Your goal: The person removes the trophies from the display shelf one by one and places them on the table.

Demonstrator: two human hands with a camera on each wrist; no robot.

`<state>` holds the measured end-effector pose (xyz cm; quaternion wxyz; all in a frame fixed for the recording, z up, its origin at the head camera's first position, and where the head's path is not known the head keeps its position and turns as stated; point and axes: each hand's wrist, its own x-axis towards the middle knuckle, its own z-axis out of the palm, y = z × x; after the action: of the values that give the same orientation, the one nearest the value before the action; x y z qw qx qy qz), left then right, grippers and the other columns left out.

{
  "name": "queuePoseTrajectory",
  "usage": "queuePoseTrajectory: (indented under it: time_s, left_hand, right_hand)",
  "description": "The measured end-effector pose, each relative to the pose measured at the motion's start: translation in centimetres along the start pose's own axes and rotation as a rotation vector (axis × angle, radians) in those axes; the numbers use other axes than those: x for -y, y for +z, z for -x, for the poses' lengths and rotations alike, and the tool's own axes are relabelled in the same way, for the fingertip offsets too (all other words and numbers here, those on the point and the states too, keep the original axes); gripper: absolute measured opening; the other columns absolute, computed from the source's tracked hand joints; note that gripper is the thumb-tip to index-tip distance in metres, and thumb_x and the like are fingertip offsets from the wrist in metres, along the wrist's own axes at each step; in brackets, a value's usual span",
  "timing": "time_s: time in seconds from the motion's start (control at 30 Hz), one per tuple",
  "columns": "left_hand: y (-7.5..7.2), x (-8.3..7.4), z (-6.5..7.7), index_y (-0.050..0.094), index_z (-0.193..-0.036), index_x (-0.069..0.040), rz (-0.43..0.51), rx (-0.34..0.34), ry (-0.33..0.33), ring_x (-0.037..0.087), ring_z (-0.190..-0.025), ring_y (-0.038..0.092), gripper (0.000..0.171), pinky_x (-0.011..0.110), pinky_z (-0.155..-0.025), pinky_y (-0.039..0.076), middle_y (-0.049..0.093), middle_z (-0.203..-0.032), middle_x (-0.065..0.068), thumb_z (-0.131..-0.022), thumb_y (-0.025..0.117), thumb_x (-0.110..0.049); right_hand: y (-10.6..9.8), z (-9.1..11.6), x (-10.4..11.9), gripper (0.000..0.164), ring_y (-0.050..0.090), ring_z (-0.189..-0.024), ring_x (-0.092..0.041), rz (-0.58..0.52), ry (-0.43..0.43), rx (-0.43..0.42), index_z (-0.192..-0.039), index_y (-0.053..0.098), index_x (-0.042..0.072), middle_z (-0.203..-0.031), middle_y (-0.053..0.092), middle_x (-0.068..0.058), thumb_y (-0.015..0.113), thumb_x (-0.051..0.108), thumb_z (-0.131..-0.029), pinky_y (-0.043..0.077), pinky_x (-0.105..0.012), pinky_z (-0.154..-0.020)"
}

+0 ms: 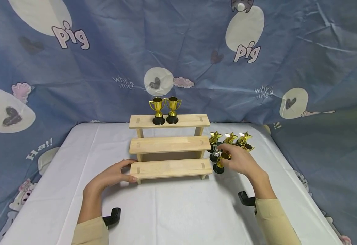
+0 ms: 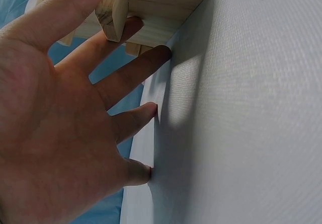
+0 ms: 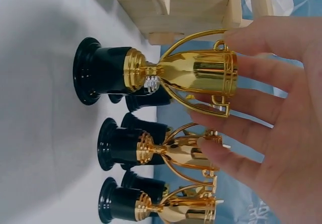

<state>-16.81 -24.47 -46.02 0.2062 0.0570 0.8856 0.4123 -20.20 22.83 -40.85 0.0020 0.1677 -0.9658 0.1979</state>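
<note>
Holding a gold cup (image 3: 209, 72) near its rim and handles, the right grip (image 1: 241, 158) is making a narrow pinch between thumb and fingers, with the black base showing free of the hand. Doing this well is calling for light, even pressure, since the handles are looking thin and the polished metal is probably slippery. A silver cup (image 1: 216, 154) is standing just beside it, and the little finger is sitting very near a copper-toned cup (image 3: 190, 151), so a straight lift is seeming safer than a sideways drag across the tabletop (image 1: 178, 211).

The left grip (image 1: 115, 174) is spanning the left end of the wooden stand (image 1: 170, 169) at its lowest step, thumb in front and forefinger behind, the other fingers spreading wide; a gentle hold there is probably steadying it enough.

The gold cup is lying within the right grip, rim toward the palm and base pointing away. It is appearing upright, just past the stand's right end, with 3 star trophies (image 1: 231, 136) standing behind; whether its base is touching the tabletop, I cannot tell.
</note>
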Motion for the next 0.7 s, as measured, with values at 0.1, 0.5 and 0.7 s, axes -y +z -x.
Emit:
queuePoseTrajectory:
  time_s: [0.1,0.5,0.7]
  left_hand:
    - [0.0,0.1,0.0,0.045,-0.148,-0.017,0.000,-0.004,-0.004,0.045,-0.148,0.027,0.087,0.067,-0.112,0.029,0.037,-0.157,0.019,-0.075,0.082,-0.046]
    - [0.1,0.2,0.0,0.045,-0.148,-0.015,0.013,-0.005,0.005,0.045,-0.148,0.026,0.086,0.067,-0.112,0.029,0.037,-0.157,0.020,-0.076,0.082,-0.044]
    - [0.1,0.1,0.1,0.045,-0.149,-0.017,0.005,-0.003,-0.006,0.045,-0.148,0.026,0.087,0.067,-0.112,0.030,0.035,-0.158,0.020,-0.075,0.082,-0.045]
  right_hand:
    - [-0.2,-0.2,0.2,0.045,0.067,-0.105,-0.025,-0.004,-0.013,-0.028,-0.132,0.062,0.020,-0.115,0.072,-0.005,0.066,0.025,-0.087,0.053,-0.051,-0.087]
    - [-1.0,-1.1,1.4,0.043,0.068,-0.104,-0.025,-0.013,-0.043,-0.087,-0.132,0.062,0.019,-0.116,0.072,-0.006,0.067,0.026,-0.090,0.053,-0.051,-0.086]
    - [-1.3,-1.5,2.1,0.039,0.069,-0.098,-0.024,-0.034,-0.082,-0.107,-0.128,0.063,0.020,-0.109,0.074,-0.007,0.069,0.026,-0.090,0.055,-0.049,-0.082]
